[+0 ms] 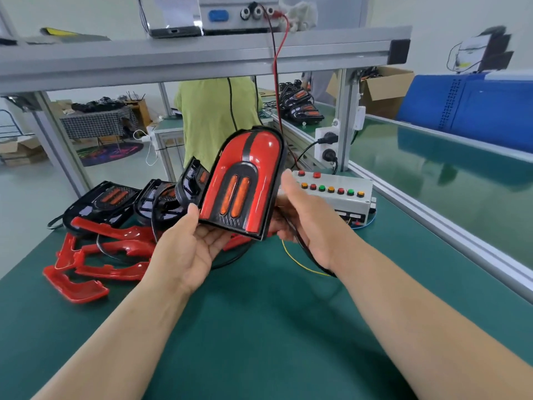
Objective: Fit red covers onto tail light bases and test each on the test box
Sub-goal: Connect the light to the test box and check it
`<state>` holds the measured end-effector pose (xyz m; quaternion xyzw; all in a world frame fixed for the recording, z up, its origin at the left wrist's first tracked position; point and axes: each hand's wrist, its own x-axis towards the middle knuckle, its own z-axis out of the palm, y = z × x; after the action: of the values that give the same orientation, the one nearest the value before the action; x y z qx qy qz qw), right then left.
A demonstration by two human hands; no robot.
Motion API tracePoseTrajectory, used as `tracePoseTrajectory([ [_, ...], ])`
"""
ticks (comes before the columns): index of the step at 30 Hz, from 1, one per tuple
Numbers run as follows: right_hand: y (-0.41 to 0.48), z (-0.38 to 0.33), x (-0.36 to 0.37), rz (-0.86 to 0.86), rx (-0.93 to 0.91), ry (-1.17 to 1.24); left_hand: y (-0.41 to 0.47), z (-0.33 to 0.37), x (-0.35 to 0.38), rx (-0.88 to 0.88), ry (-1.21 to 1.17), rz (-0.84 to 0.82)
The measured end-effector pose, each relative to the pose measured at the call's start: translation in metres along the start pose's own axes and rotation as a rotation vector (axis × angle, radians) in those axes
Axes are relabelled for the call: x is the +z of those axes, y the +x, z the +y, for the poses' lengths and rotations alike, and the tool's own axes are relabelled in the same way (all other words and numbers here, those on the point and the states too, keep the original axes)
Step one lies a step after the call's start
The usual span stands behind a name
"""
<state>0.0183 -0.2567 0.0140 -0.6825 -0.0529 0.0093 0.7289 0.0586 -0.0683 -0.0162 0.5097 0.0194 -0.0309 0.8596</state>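
1. Covered tail light [242,183] is held up at frame centre.
2. Its lower-left corner is gripped by the left hand [187,249], its right edge by the right hand [302,220].
3. At centre right, the test box [343,197] is seen behind.

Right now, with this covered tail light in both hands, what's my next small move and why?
Probably carry the tail light to the test box: its red cover looks seated, your left hand and right hand hold it, and the box sits just behind the right.
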Motion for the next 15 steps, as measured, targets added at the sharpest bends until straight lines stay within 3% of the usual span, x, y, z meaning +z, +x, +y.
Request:
tracePoseTrajectory([
  [5,-0.004,-0.005,0.003,0.13,-0.057,-0.17,-0.01,-0.006,0.016,0.032,0.021,-0.089],
  [11,-0.022,-0.036,-0.023,0.12,0.062,-0.065,-0.016,0.002,0.015,-0.027,0.104,-0.217],
  [15,-0.032,-0.058,-0.045,0.024,0.082,0.143,-0.018,-0.006,0.012,-0.152,0.351,-0.247],
])
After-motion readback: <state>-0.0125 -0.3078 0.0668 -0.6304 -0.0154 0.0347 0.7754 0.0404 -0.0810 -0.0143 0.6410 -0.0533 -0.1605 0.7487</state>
